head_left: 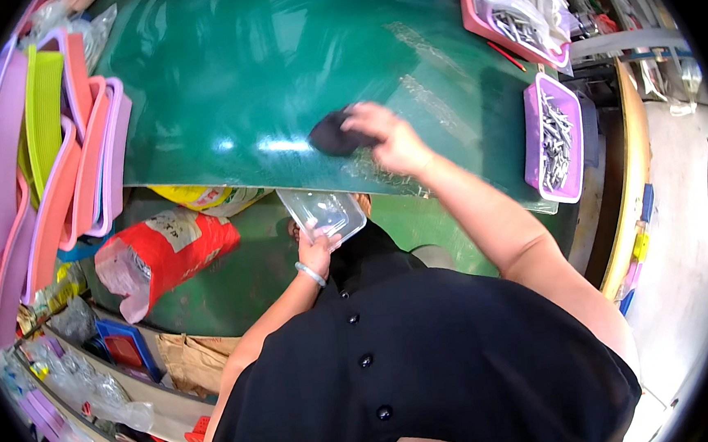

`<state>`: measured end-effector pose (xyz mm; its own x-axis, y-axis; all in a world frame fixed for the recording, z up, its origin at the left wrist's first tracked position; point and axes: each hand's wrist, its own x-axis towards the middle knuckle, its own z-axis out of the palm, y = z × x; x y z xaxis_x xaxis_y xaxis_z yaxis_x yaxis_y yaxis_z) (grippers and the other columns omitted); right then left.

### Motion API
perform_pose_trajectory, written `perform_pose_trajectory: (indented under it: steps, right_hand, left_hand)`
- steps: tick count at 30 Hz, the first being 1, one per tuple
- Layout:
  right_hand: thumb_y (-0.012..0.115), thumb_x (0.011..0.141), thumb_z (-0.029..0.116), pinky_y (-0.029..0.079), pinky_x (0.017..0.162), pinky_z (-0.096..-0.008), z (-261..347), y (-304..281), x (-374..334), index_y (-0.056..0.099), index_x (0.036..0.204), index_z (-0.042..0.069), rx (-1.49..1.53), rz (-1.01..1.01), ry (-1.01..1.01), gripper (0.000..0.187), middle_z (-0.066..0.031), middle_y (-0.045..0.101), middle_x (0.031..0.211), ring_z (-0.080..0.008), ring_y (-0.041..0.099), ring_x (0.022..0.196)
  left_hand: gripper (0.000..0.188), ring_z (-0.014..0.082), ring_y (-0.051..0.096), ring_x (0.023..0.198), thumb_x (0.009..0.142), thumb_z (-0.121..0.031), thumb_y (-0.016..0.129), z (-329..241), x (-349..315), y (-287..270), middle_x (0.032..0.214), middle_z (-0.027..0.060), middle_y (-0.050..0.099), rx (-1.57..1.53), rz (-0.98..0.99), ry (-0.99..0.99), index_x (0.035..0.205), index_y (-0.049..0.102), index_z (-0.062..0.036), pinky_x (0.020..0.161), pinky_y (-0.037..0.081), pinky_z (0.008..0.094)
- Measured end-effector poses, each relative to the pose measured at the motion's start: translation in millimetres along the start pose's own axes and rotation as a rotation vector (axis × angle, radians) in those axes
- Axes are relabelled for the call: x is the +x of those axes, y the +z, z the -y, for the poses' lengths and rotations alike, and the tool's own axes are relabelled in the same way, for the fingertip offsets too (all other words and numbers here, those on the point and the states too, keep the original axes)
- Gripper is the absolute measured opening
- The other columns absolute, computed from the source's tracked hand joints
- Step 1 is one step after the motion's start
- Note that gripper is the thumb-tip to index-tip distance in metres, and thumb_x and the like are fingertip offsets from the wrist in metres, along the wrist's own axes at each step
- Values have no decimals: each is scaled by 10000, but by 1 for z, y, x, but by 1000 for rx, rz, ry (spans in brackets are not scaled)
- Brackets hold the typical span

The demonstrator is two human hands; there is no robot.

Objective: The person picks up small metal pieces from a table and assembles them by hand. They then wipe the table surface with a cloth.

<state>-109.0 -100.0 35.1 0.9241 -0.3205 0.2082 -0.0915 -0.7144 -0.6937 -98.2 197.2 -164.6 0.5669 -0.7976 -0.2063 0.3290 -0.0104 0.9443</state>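
Note:
A black cloth (333,134) is bunched under the fingers of my right hand (398,142), on the green tabletop (221,74) a little in from its near edge. That hand is slightly smeared by motion, but its fingers are closed on the cloth. Just below the table's near edge, my left hand (317,252) grips a clear plastic tub (327,210) by its near side. The tub is tilted, and I make out nothing inside it. A pale bangle (310,274) circles my left wrist.
At right, a purple basket (536,147) and a pink basket (473,15) hold metal pieces, with a red pen (507,56) nearby. Stacked pastel bins (78,150) crowd the left. A red bag (179,250) lies below the table edge, above a cluttered shelf (166,407).

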Motion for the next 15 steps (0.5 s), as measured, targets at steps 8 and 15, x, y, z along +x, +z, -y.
perform_pose_trajectory:
  steps: [8,15]
  right_hand:
    - [630,785,147,385,969,-350,-229,-139,17,555,1185,124,-373,-428,527,407,-135,534,1212,-276,495,1139]
    - [615,666,33,407,935,-413,-148,-59,1,628,1001,67,-449,-379,108,337,-159,596,1088,-336,525,1067]
  left_hand:
    - [526,245,603,813,759,59,393,-24,-10,8,1018,126,534,-1,-81,-135,1261,363,-95,713,515,353]
    - [543,249,576,946,721,106,353,-86,2,41,1066,121,540,-197,-272,-408,1249,386,-19,781,511,358]
